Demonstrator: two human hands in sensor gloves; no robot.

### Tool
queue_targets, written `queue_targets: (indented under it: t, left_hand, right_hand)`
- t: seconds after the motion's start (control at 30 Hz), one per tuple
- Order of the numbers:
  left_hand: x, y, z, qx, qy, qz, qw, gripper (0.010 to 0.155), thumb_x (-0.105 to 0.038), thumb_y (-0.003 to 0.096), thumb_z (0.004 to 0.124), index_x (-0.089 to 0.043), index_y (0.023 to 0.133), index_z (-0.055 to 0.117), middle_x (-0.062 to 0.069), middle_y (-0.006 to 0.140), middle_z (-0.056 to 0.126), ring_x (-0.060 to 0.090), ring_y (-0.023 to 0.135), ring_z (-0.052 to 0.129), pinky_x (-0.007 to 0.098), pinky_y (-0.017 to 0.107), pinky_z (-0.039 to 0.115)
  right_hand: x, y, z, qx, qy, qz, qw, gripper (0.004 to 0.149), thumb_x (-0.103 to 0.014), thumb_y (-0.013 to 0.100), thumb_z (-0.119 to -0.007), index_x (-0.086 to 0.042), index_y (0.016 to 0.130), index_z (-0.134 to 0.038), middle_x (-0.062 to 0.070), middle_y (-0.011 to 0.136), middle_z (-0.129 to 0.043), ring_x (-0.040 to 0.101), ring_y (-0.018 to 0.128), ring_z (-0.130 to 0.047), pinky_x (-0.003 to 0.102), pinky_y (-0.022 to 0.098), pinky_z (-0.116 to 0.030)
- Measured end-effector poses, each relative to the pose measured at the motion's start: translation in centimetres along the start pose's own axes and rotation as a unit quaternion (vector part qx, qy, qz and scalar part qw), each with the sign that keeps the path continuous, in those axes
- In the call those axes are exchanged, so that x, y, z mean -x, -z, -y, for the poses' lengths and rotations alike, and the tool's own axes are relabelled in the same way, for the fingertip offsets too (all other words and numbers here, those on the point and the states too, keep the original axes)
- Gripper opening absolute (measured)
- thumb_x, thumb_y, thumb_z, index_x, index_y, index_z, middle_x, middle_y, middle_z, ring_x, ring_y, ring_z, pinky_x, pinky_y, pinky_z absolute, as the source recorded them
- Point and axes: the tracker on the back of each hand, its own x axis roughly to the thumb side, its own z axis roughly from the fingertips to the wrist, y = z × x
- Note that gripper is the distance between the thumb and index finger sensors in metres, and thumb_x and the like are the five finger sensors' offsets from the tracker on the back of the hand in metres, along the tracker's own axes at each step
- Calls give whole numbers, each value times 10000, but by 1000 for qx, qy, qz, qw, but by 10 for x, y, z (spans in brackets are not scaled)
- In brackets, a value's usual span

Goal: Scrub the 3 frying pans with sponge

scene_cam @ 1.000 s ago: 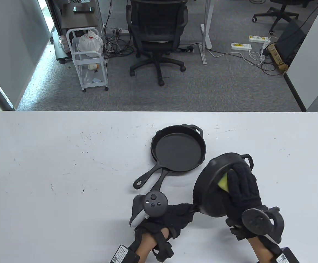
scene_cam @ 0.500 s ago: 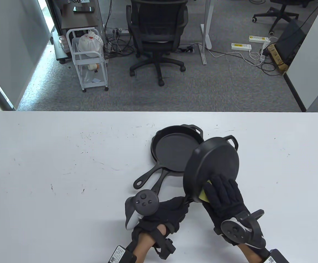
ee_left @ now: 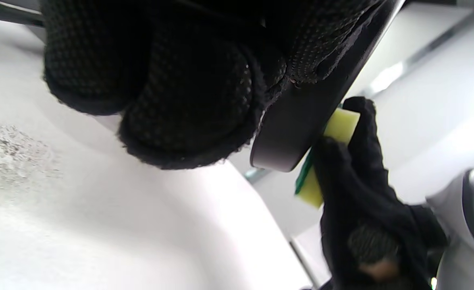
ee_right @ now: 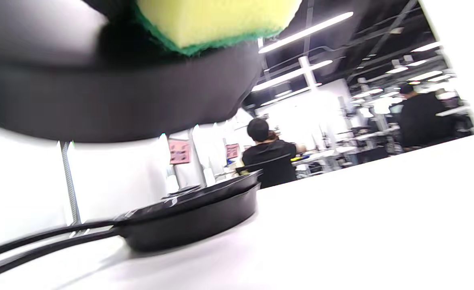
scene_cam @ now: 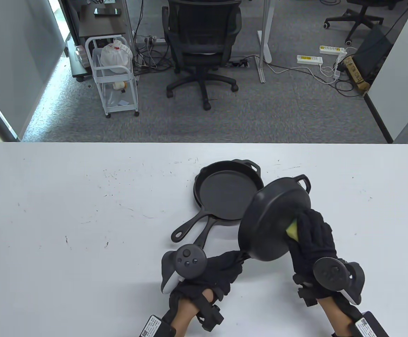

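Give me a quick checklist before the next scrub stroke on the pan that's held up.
1. Left hand grips the lifted pan by its handle: ok.
2. Right hand holds the sponge against the pan's underside: ok.
3. Green scouring side faces the pan: ok, seen in the right wrist view.
4. Lifted pan clear of the table: ok.
5. Other two pans stacked and out of the stroke's path: ok, though close.
6. Underside already clean: cannot tell.
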Motion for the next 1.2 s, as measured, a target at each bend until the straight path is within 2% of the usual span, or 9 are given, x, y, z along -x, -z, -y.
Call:
queue_targets:
  t: [0.1,0.2,0.33,0.43,0.67,0.77,0.9,1.07,1.2]
  left_hand:
    - [3,-1,1,5,-26,-21,999,556,-385,472,841,-114,957,876,43,567,1083,149,220,1149,424,308,988]
    - [5,2,6,52,-3,-14,999,557,-390,460,861,-121,946,895,41,553,1096,150,210,1154,423,301,992]
    - [-6,3,15,101,80,16,992,564,-389,433,903,-154,946,908,34,574,1105,148,230,1160,421,320,993]
    - [-12,3,20,113,85,27,990,565,-387,432,904,-159,949,908,35,585,1106,150,244,1158,422,332,989]
    - [-5,1,9,37,44,19,998,562,-398,450,871,-147,952,902,34,584,1104,142,245,1159,415,327,993]
    - [-1,-1,4,-2,29,9,1000,562,-397,463,847,-139,961,880,33,595,1091,135,248,1154,411,329,992]
    - [2,-2,3,-27,32,-7,999,564,-393,467,840,-121,959,874,38,591,1089,141,238,1152,417,318,990]
    - [-4,0,8,19,128,20,991,562,-394,451,871,-135,949,898,32,581,1103,140,233,1158,413,315,994]
    - [-9,2,18,50,130,37,990,564,-396,437,893,-155,947,908,30,584,1111,142,242,1162,412,325,994]
  right_hand:
    - [-32,-8,-5,10,-54,76,996,694,-513,449,-653,-471,1029,-276,-98,1165,-320,189,1097,-420,505,770,-443]
    - [-56,-15,3,25,-76,119,990,696,-523,447,-646,-475,1029,-268,-106,1166,-310,183,1098,-412,501,771,-440]
    - [-57,-17,25,70,-47,96,992,698,-526,448,-642,-476,1033,-264,-101,1169,-291,190,1104,-378,513,776,-411]
    - [-37,-10,38,89,-24,40,995,692,-521,452,-634,-475,1035,-264,-102,1172,-293,192,1106,-386,520,777,-401]
    - [5,2,21,20,26,-45,998,696,-512,456,-642,-460,1039,-266,-77,1171,-298,218,1098,-417,529,766,-423]
    - [-4,0,7,-16,12,-25,999,697,-513,456,-648,-458,1038,-269,-73,1171,-306,217,1096,-438,526,764,-439]
    - [-38,-9,-6,-24,-74,70,995,700,-526,451,-649,-470,1034,-265,-88,1170,-313,196,1098,-446,512,769,-450]
    - [-49,-11,10,11,-69,85,994,707,-547,444,-638,-489,1026,-242,-112,1170,-276,181,1107,-402,517,776,-428]
    - [-18,-4,27,57,4,6,998,697,-547,445,-616,-491,1025,-235,-103,1173,-266,215,1111,-364,539,776,-373]
